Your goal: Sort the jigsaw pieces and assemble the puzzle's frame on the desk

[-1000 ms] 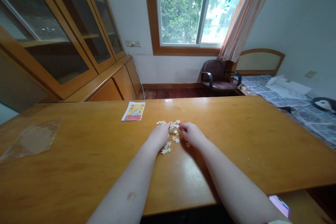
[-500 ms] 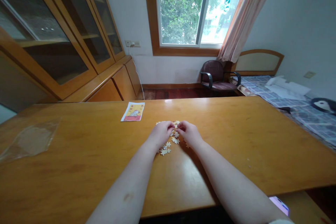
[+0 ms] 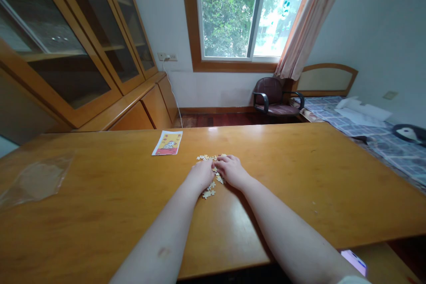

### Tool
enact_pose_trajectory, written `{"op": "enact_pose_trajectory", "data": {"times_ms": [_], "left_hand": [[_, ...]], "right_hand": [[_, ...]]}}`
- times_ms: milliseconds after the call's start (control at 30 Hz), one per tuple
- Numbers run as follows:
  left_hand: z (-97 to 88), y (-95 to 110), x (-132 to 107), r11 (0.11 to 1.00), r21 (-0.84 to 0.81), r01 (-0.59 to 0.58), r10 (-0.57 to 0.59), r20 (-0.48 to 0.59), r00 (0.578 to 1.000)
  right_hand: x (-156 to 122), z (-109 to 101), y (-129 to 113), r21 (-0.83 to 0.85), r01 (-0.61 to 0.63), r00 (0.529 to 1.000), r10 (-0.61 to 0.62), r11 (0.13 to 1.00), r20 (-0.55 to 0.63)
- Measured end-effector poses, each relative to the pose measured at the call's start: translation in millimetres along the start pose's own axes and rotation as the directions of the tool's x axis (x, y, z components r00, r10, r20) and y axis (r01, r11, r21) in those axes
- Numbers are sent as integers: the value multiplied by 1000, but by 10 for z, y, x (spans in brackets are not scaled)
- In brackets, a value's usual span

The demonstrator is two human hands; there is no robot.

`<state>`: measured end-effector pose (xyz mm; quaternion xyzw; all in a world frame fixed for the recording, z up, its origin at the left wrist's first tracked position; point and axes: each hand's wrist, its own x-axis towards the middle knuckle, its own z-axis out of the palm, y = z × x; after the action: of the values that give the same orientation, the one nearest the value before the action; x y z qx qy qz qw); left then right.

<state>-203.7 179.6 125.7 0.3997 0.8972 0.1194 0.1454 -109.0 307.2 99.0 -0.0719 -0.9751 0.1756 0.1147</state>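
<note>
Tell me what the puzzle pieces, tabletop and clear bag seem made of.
Puzzle pieces: cardboard or thin wood, apparently matte; pale, with die-cut tabs. Tabletop: likely varnished wood or veneer; brown, with glossy reflections. Clear bag: probably thin, shiny plastic; see-through, with highlights.

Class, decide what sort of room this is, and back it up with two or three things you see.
Probably a bedroom in a home, also used as a study: a bed with a headboard, a curtained window and a glass-fronted cabinet beside the table.
</note>
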Motion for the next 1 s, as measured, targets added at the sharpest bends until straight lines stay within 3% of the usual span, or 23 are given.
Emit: {"op": "enact_pose_trajectory", "data": {"times_ms": [300, 533, 733, 1000], "left_hand": [[-3, -69, 54, 962, -200, -188, 153, -180, 972], [-112, -81, 26, 936, -315, -156, 104, -176, 979], [-76, -32, 17, 880, -368, -301, 240, -203, 949], [-120, -46, 16, 853, -465, -236, 132, -246, 960]], "right_hand": [[-5, -19, 48, 115, -22, 998, 28, 993, -52], [-20, -93, 51, 275, -79, 983, 121, 958, -139], [-26, -58, 58, 430, -132, 970, 206, 893, -128], [-45, -73, 116, 461, -121, 965, 213, 879, -151]]}}
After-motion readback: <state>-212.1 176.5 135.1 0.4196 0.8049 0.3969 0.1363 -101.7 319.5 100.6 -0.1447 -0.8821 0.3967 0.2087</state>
